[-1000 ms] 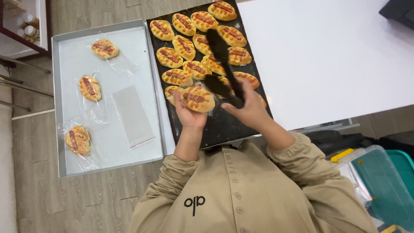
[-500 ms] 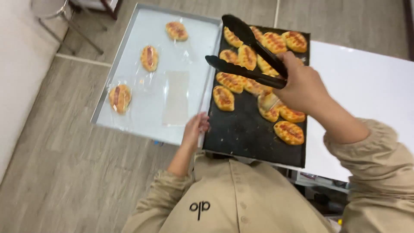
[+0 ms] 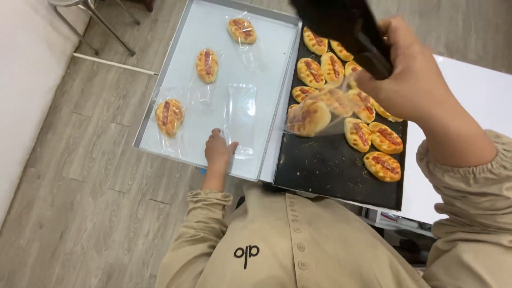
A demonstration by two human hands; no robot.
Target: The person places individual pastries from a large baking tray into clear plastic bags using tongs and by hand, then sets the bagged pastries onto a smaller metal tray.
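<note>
1. Left hand (image 3: 218, 149) down flat on the shiny silver rectangular baking tray (image 3: 160, 130), fingers loose and spread, not gripping anything, fingertips resting right at the bottom edge of an empty clear plastic bag (image 3: 241, 118).
2. Just left of that hand: a golden oval bun with red stripes, already sealed in a clear wrapper (image 3: 169, 116). Further up and away from the hand, two more wrapped buns on the same tray, one in the middle (image 3: 207, 65) and one near the far edge (image 3: 241, 30).
3. Right hand (image 3: 405, 80) raised up close to the camera, clenched around a pair of black plastic tongs (image 3: 346, 29). Tongs mostly blurred and cut off by the top of the view, so can't really tell how the tips sit.
4. Hanging below and to the left of the right hand: another golden striped bun inside a see-through bag (image 3: 308, 118), held up over the left edge of the black flat baking sheet (image 3: 325, 165). Looks like the bag is pinched up near the right hand, though the exact grip is too blurry to call.
5. Under the right hand: the dark sheet with a bunch of unwrapped striped oval buns (image 3: 373, 136) in rows, near end of the sheet bare apart from crumbs.
6. Black sheet sitting right beside the silver tray, edges touching, between the two hands.
7. White tabletop (image 3: 480, 101) off to the right, beyond the right wrist. Beige sleeves and shirt (image 3: 298, 250) at the bottom.
</note>
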